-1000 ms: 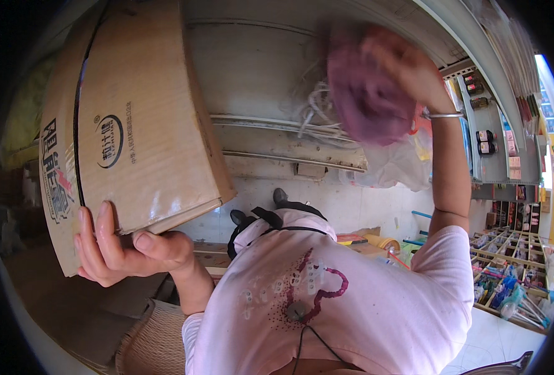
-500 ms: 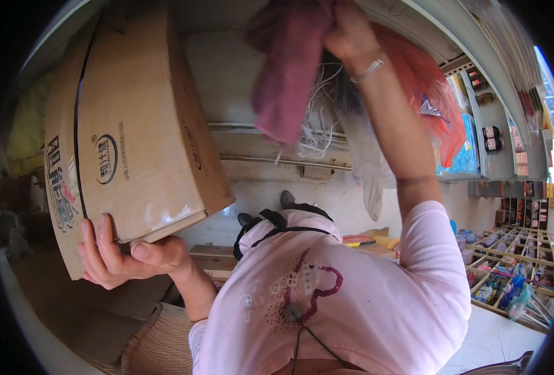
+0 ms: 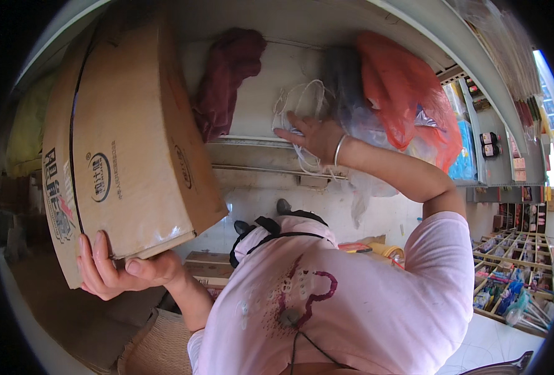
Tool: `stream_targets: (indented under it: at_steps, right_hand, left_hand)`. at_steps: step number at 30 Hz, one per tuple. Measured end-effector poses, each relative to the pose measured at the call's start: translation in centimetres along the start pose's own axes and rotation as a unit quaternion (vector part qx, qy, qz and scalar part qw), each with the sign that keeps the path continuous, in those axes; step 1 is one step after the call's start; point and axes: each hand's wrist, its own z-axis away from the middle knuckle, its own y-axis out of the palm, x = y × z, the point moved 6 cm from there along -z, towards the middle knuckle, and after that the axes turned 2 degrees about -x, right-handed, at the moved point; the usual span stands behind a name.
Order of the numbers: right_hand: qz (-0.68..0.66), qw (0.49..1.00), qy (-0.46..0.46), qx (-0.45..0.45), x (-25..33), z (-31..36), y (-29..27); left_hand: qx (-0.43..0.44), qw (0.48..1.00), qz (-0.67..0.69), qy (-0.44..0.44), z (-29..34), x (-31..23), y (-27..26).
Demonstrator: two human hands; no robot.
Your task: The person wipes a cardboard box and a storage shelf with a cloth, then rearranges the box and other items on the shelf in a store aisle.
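- Overhead, a pale shelf is carrying a dark red cloth and an orange plastic bag.
- My left hand is gripping the large brown cardboard box at its lower corner, beside the cloth.
- My right hand, fingers spread, is touching white cords.

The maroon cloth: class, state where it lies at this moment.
In the head view the maroon cloth lies up on the shelf, upper centre, between the cardboard box on its left and the right hand by the white cords.

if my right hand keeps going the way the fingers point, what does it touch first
Most likely the maroon cloth lying on the shelf, since your right hand points left toward it across bare shelf; depth is hard to judge.
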Motion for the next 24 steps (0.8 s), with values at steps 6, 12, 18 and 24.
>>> stream_targets:
  at_steps: [6,12,18,24]
  right_hand:
    - [-0.035,0.997,-0.066,-0.015,-2.1,0.3,-1.7]
    - [0.093,0.882,-0.068,-0.456,-8.7,1.6,-15.0]
    - [0.209,0.866,0.201,-0.408,-26.2,2.1,-13.2]
    - [0.072,0.869,0.218,-0.438,-30.6,1.8,-7.7]
  left_hand:
    - [-0.02,1.0,0.006,0.013,-0.2,-0.3,-0.1]
    - [-0.015,1.0,0.003,0.015,0.1,0.0,-0.1]
    - [-0.002,1.0,0.0,0.022,0.1,0.1,0.1]
    - [0.005,1.0,-0.022,0.007,0.3,0.2,-0.1]
